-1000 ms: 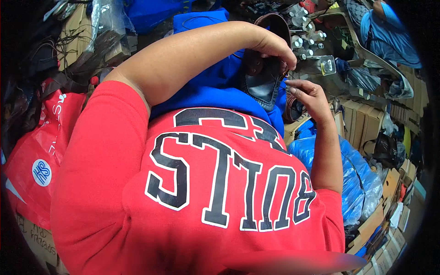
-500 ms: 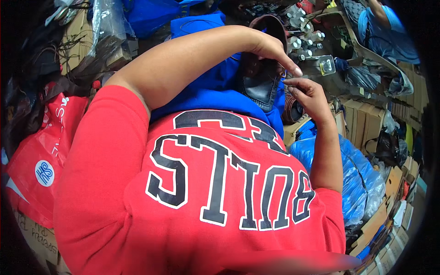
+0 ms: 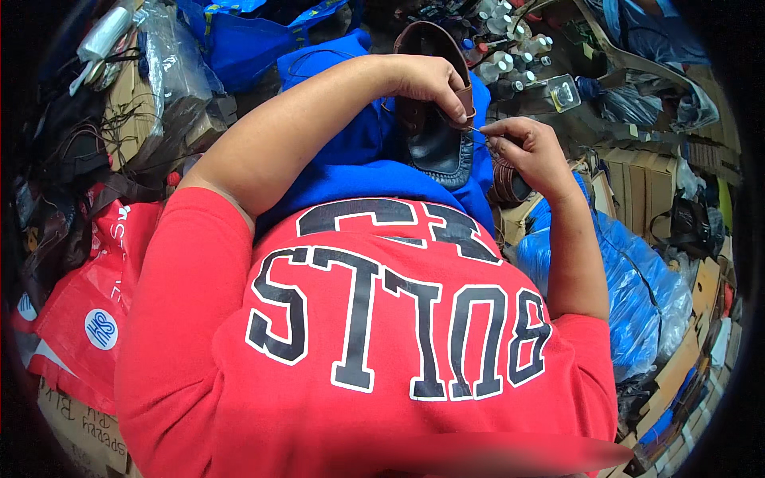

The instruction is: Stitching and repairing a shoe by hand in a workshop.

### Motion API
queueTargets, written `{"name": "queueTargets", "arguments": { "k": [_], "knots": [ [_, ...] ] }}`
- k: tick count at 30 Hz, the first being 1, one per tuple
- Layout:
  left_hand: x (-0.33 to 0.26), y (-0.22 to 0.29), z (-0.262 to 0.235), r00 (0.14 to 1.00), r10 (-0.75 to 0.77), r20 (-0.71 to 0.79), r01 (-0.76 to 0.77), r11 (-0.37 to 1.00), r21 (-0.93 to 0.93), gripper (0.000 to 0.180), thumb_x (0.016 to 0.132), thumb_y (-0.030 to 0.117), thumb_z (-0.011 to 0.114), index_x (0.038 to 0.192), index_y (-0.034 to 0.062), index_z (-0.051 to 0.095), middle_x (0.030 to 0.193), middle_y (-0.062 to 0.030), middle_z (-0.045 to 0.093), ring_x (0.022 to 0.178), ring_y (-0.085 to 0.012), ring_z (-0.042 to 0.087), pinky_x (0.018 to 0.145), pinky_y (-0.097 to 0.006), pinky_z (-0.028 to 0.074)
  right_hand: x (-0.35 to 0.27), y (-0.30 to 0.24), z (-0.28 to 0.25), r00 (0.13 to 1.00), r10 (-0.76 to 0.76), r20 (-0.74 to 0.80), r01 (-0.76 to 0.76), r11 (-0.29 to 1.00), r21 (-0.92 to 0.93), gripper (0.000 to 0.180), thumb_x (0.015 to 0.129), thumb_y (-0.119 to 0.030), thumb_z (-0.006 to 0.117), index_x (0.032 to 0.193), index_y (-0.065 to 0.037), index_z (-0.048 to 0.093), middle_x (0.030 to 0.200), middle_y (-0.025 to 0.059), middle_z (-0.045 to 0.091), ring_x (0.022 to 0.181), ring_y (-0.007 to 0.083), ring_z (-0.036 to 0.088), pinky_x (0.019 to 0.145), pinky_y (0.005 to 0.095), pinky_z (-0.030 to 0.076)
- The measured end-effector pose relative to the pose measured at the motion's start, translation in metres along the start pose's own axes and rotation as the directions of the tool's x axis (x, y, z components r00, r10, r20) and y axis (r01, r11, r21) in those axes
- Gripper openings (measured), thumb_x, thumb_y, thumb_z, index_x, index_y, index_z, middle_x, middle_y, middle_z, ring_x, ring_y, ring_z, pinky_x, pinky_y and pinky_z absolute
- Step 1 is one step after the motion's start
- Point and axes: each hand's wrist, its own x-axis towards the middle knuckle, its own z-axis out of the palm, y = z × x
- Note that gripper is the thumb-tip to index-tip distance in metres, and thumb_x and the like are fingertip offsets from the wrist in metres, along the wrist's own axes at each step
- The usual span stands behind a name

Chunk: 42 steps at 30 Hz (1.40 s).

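Observation:
A dark leather moccasin [image 3: 446, 151] with a stitched toe and a brown collar lies on the blue cloth [image 3: 366, 171] over my lap, toe toward me. My left hand [image 3: 434, 84] reaches across it and grips its brown edge, thumb on the outside. At the shoe's right side, my right hand [image 3: 530, 151] pinches a thin strand or needle [image 3: 475, 128] that runs to the edge near my left thumb; which of the two it is I cannot tell. Beside the blue cloth, under my right hand, sits another brown shoe [image 3: 508, 185], partly hidden.
Several small bottles [image 3: 498, 64] stand beyond the shoe, with a clear square bottle [image 3: 560, 94] lying nearer. A blue plastic-wrapped bundle [image 3: 613, 279] and cardboard boxes [image 3: 633, 191] are on the right. At the left are a red bag [image 3: 88, 295] and clear plastic [image 3: 171, 64].
My left fingers have closed on the shoe's edge, and the brown collar now shows beside the thumb. My right hand has moved slightly toward the far side, and a thin strand shows between the hands.

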Motion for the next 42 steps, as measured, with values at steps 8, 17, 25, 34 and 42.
{"name": "queueTargets", "arguments": {
  "k": [8,17,25,34,42],
  "knots": [
    [0.000,-0.006,-0.004,0.998,0.062,0.032,-0.063,0.998,0.008,0.037,0.071,0.020,0.073,0.102,0.0002,0.068,0.092,-0.0042,0.068,0.086,-0.0111,0.061,0.084,-0.026,0.045,0.003,0.000,-0.002,1.000,-0.004,0.002,0.004,1.000,-0.029,0.018,0.081,-0.001,0.061,0.098,0.000,0.068,0.084,0.0077,0.066,0.072,0.0091,0.058,0.066,0.0247,0.048],
    [0.004,0.001,-0.002,0.998,0.038,0.057,-0.039,0.999,0.008,0.036,0.071,0.019,0.072,0.101,0.0011,0.068,0.092,-0.0038,0.068,0.086,-0.0110,0.061,0.084,-0.026,0.045,0.011,-0.007,-0.005,0.998,0.047,0.051,-0.046,0.998,-0.033,0.018,0.080,-0.002,0.059,0.096,-0.001,0.068,0.081,0.0099,0.067,0.071,0.0118,0.061,0.065,0.0260,0.049],
    [0.008,0.029,-0.001,0.985,0.010,0.172,-0.059,0.957,0.283,0.036,0.069,0.021,0.071,0.100,0.0037,0.067,0.086,-0.0043,0.067,0.079,-0.0122,0.059,0.074,-0.029,0.046,0.013,0.015,-0.008,0.978,0.092,0.185,-0.101,0.994,0.041,0.020,0.078,0.002,0.059,0.097,0.000,0.067,0.080,0.0062,0.066,0.070,0.0077,0.057,0.063,0.0252,0.048],
    [-0.014,0.038,0.023,0.945,0.001,-0.327,0.214,0.755,0.620,0.059,0.066,0.060,0.068,0.088,0.0049,0.072,0.095,-0.0115,0.065,0.098,-0.0290,0.055,0.085,-0.041,0.039,-0.021,0.045,-0.018,0.997,0.068,-0.042,-0.065,0.995,0.081,0.017,0.085,-0.010,0.060,0.098,0.000,0.067,0.092,0.0074,0.066,0.085,0.0134,0.059,0.077,0.0262,0.046],
    [-0.016,0.032,0.001,0.954,-0.059,-0.293,0.239,0.738,0.630,0.046,0.069,0.049,0.069,0.089,0.0086,0.072,0.088,-0.0097,0.069,0.088,-0.0246,0.063,0.086,-0.039,0.040,-0.052,0.119,-0.040,0.932,0.280,-0.229,-0.356,0.830,-0.431,0.031,0.076,-0.030,0.068,0.103,-0.015,0.070,0.098,0.0098,0.068,0.091,0.0281,0.063,0.088,0.0381,0.046]
  ]
}}
